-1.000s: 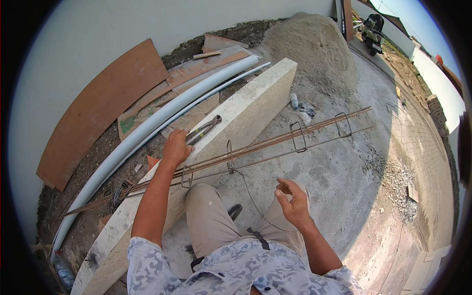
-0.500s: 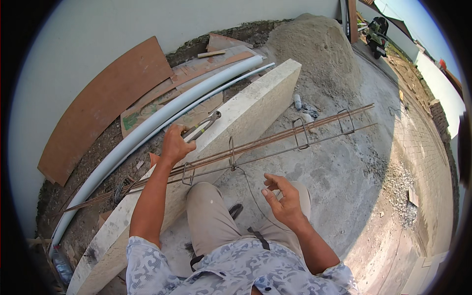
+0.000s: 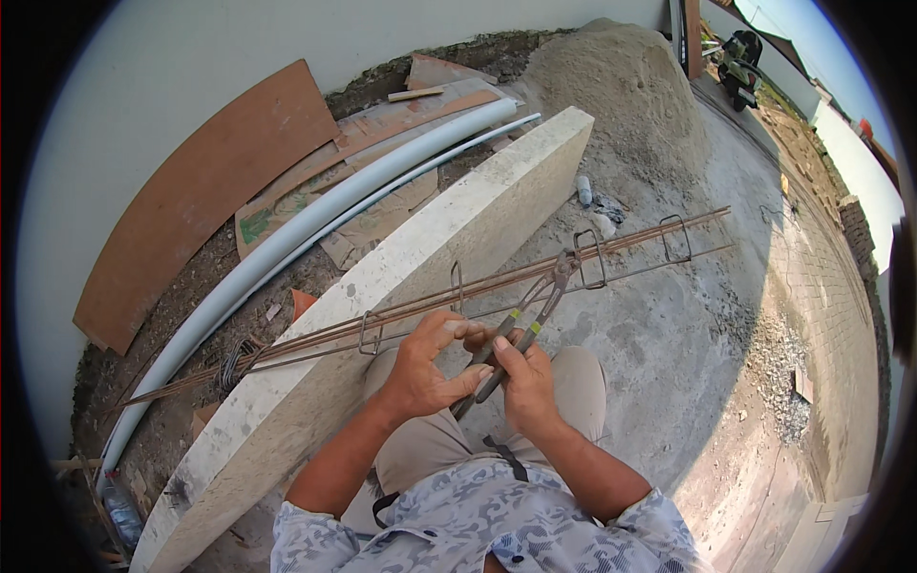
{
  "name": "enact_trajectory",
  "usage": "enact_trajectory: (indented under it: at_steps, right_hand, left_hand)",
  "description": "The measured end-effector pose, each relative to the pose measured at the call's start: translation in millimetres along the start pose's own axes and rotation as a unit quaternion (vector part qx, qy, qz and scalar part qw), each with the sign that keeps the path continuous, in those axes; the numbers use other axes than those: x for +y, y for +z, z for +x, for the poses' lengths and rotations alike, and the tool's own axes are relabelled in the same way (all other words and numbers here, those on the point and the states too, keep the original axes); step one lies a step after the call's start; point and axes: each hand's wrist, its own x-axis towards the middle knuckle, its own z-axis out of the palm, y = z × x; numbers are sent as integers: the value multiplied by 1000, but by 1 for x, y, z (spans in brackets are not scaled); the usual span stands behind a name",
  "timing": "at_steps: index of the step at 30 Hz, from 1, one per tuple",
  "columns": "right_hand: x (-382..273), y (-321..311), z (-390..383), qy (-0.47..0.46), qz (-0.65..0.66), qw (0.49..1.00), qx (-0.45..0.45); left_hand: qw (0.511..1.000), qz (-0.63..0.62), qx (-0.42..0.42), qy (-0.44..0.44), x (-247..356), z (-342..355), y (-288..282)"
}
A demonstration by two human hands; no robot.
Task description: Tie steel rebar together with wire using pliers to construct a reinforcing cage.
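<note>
My right hand (image 3: 532, 392) is closed around the dark handles of a pair of pincers (image 3: 543, 304) with yellow-green bands. The pincers' metal jaws point up and away, in front of the rebar. Close beside the handles is my left hand (image 3: 420, 372), its thumb and fingers curved and apart; nothing shows in its grip. Beyond both hands lies a bundle of thin rusty rebar (image 3: 516, 277), resting across a pale concrete slab (image 3: 420, 239) on edge. Rectangular wire stirrups (image 3: 676, 239) hang along the bars. My hands hide part of the lower bar.
A long white pipe (image 3: 325, 215) and a brown board (image 3: 205, 205) lie beyond the slab, by the wall. Coiled wire (image 3: 234, 363) sits at the bars' left end. A sand heap (image 3: 621, 95) rises at the back, with a small bottle (image 3: 585, 191) before it.
The pincers have passed from my left hand to my right. My left hand came down and right from the slab's top, and my right moved left, bringing both hands together.
</note>
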Motion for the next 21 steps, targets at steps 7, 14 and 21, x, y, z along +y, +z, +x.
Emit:
enact_trajectory:
  at_steps: [7, 14, 21]
  right_hand:
    - [-56, -60, -11, 35, -153, 986, 48]
    - [-74, -77, -15, 5, -635, 773, -23]
    - [-95, -53, -2, -69, -784, 615, -47]
  left_hand:
    - [894, 435, -106, 17, -56, 43, -11]
    - [902, 409, -120, -64, -94, 37, 3]
    - [898, 433, -67, -32, -99, 34, 5]
